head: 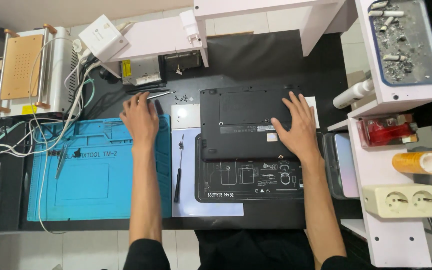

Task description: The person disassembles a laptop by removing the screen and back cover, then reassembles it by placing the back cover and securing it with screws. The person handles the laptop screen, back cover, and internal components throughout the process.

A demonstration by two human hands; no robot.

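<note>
1. The black laptop (248,122) lay bottom-up under the right hand (296,127), which rested flat and spread, holding nothing.
2. The blue mat (96,175) sat under the left hand (140,117) — fingers loosely open, empty, near metal tweezers (158,95).
3. Loose screws (181,98) lay between the hands — the cover looked still fitted.

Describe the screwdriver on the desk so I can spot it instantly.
Start at the black laptop lying underside up under the right hand. Just left of it a white sheet borders the blue mat. The screwdriver lies there lengthwise: thin shaft, black handle nearest the person.
</note>
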